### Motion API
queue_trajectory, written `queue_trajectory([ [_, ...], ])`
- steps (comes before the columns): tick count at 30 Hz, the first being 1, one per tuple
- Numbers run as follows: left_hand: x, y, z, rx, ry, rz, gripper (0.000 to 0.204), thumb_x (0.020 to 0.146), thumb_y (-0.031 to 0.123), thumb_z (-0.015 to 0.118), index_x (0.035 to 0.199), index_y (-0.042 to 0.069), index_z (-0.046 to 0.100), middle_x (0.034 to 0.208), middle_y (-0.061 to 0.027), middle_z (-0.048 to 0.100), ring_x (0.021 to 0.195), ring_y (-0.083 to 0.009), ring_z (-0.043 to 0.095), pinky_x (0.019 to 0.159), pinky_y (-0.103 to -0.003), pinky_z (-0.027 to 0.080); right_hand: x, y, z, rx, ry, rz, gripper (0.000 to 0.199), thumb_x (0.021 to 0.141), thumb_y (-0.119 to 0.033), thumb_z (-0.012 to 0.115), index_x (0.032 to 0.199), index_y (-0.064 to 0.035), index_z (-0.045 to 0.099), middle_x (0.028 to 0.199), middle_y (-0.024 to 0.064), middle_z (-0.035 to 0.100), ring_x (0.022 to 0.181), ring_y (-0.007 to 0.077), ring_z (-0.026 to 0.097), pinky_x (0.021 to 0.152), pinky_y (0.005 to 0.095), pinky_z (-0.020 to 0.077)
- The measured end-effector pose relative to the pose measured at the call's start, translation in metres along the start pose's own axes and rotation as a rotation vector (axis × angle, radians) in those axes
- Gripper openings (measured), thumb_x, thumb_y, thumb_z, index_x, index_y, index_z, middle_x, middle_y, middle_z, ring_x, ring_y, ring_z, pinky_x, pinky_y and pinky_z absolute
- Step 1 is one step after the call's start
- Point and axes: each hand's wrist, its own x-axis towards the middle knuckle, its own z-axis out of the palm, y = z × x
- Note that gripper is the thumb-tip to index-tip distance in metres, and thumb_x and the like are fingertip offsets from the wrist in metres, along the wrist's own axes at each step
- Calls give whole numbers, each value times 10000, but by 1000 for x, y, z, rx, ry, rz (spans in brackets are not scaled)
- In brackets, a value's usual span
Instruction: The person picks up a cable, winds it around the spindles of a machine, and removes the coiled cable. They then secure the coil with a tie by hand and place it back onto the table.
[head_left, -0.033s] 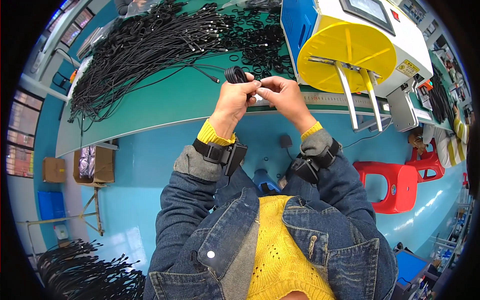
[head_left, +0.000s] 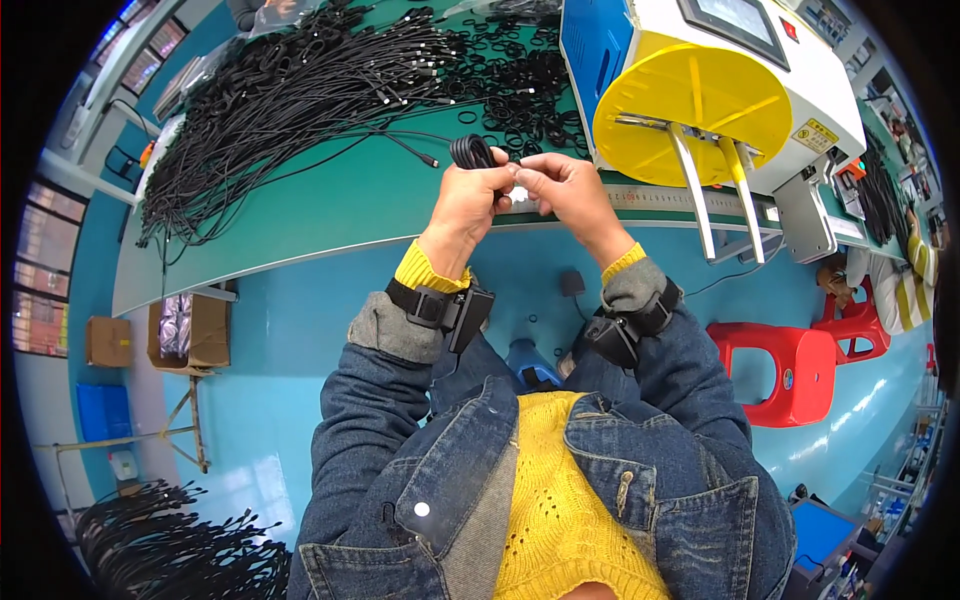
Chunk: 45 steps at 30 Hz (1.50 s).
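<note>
A coiled black cable (head_left: pixel 469 151) is gripped in my left hand (head_left: pixel 466 207), its loops standing up past the thumb and fingers. Just to the right, my right hand (head_left: pixel 574 194) is closed in a pinch, its fingertips meeting the left thumb at the coil's side. What lies between those fingertips is too small and covered to make out. Beyond the hands, a loose cable end with a plug (head_left: pixel 428 160) rests on the green table (head_left: pixel 300 210). Small black rings (head_left: pixel 520 112) lie scattered farther back.
A large heap of black cables (head_left: pixel 290 115) covers the table's left side. At right stands a winding machine with a yellow disc (head_left: pixel 650 95) and two prongs; a ruler (head_left: pixel 665 198) runs along the front edge. Red stools (head_left: pixel 805 375) and a seated person are farther right. More cables (head_left: pixel 180 545) hang lower left.
</note>
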Motion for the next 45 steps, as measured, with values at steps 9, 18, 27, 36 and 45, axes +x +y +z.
queue_trajectory([
  [9, 9, -9, 11, -66, -30, -72, 161, 766, -43, 588, 856, 53, 495, 661, -14, 504, 543, -106, 469, 441, -229, 373, 7, 15, 0, 235, 173, 15, 137, 855, -150, 594, 834, -20, 630, 676, -36, 550, 549, 37, 449, 476, 182, 363],
  [18, 27, -3, 10, -29, 14, -35, 166, 778, -53, 563, 863, 64, 482, 673, -20, 494, 552, -110, 457, 446, -236, 365, -1, 28, -24, 249, 228, 66, 190, 880, -173, 543, 753, -36, 576, 623, -39, 478, 538, 45, 406, 462, 212, 343],
  [27, 29, 7, 8, -52, -87, -21, 147, 795, -48, 555, 861, 73, 504, 726, -24, 515, 591, -107, 461, 484, -230, 370, -4, 18, -14, 38, 265, -160, 135, 868, -140, 558, 803, -27, 593, 718, -25, 518, 624, 49, 456, 513, 201, 380],
  [36, 16, 0, 9, 133, -30, 124, 126, 763, -21, 604, 831, 57, 531, 696, -23, 543, 549, -90, 483, 455, -215, 387, 10, 14, 7, -203, 332, -324, 146, 774, -144, 636, 749, -1, 630, 694, 34, 620, 577, 95, 523, 546, 243, 429],
  [45, 16, 0, 15, 228, -6, 225, 105, 755, -8, 600, 810, 52, 532, 692, -12, 541, 507, -77, 473, 458, -207, 397, 11, 20, 5, 786, 81, 198, 86, 829, -91, 571, 783, -20, 562, 723, 10, 526, 610, 91, 464, 529, 223, 388],
])
